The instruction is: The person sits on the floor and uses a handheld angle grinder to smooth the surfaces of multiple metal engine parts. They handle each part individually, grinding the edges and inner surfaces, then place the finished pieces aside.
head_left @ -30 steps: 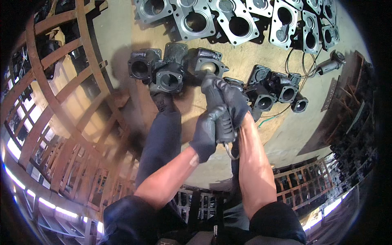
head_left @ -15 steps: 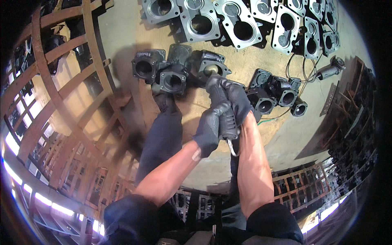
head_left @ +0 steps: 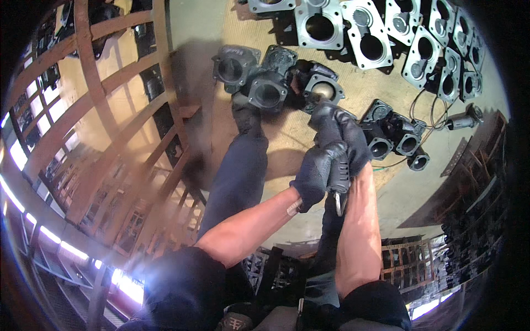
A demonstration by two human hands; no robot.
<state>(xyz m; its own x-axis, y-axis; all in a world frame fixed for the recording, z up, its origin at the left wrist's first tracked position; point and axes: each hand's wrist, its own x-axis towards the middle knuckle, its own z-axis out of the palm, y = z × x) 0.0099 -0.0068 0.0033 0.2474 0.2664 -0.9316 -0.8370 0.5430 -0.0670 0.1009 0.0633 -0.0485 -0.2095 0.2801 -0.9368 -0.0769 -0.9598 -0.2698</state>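
Both my hands wear black gloves and are closed around a black handheld power tool (head_left: 338, 177) with slots along its body. My left hand (head_left: 316, 170) grips its rear part, where a pale cord or hose comes out. Further forward, my right hand (head_left: 353, 135) wraps the front end and hides the tool's tip. That front end meets the near side of a dark cast metal housing (head_left: 333, 94) with a round flanged opening, lit tan inside. Left of it stand more dark castings, among them a round-mouthed one (head_left: 268, 94) beside my boot (head_left: 245, 116).
Silvery flanged plates (head_left: 367, 33) lie in rows at the far right. Smaller dark castings (head_left: 408, 143) sit right of my hands, with a loose cable and another cylindrical tool (head_left: 464, 118) beyond. Rusty lattice racks (head_left: 91, 41) rise on the left. Cardboard (head_left: 287, 146) covers the floor.
The whole view has shifted, so castings, plates and racks appear further right. My hands keep their grip on the tool and stay at the same housing.
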